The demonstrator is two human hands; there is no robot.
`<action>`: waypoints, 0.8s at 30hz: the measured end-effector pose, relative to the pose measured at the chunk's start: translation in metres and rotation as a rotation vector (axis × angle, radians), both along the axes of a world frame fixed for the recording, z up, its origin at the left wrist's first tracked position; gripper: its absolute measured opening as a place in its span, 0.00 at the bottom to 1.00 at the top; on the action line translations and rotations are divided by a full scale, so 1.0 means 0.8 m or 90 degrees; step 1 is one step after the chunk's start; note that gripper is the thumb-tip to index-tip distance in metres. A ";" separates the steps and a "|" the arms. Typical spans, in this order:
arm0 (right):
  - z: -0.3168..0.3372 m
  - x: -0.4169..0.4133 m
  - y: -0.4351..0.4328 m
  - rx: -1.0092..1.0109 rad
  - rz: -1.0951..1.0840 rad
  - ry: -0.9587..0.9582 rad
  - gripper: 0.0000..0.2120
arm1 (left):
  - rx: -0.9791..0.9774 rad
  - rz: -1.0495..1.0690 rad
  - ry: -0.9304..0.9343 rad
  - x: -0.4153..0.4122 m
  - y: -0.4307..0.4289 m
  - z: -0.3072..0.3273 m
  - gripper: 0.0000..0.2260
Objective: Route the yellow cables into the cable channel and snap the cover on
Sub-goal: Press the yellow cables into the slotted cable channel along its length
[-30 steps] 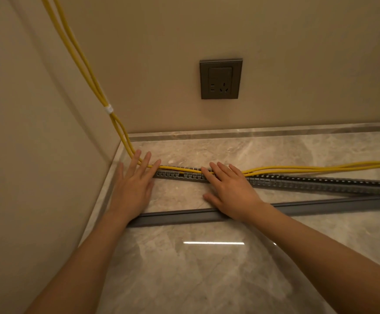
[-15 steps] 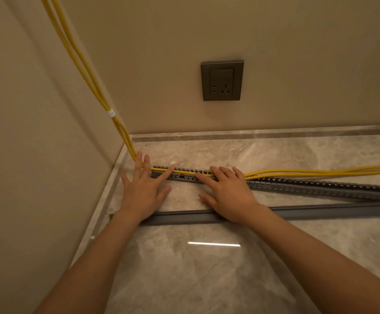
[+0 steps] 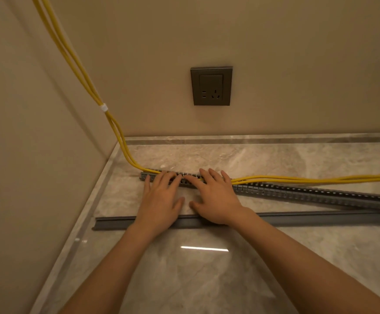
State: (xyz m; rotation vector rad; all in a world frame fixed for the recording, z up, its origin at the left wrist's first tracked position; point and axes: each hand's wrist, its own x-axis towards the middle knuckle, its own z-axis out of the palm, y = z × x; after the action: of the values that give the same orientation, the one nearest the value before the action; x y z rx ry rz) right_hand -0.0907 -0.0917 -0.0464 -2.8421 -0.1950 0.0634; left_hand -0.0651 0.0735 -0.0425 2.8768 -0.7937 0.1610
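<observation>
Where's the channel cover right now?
Head view: the long grey plastic cover strip lies loose on the marble floor, nearer the person than the slotted grey cable channel, passing beneath the left hand and right hand.

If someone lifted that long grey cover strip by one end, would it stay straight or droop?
It would probably droop a little: the cover strip is very long and thin. It looks like light plastic, so likely easy to lift. On the glossy floor it would probably slide if nudged.
</observation>
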 end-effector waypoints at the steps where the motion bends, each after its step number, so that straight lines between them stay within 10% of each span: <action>1: 0.002 0.000 -0.002 0.023 0.004 0.001 0.32 | -0.021 -0.011 -0.005 -0.003 -0.008 0.001 0.24; 8: 0.021 -0.005 -0.029 0.346 -0.052 -0.011 0.25 | -0.052 -0.081 -0.034 -0.011 -0.049 0.007 0.20; 24: 0.041 -0.043 -0.173 0.167 -0.247 0.049 0.12 | 0.031 -0.049 -0.022 -0.013 -0.057 0.005 0.20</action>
State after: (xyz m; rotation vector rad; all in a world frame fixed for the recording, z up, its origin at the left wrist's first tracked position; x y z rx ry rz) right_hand -0.1247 -0.2305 -0.0138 -2.5588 0.3399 0.0590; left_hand -0.0756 0.0277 -0.0381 2.8905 -0.9256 0.1859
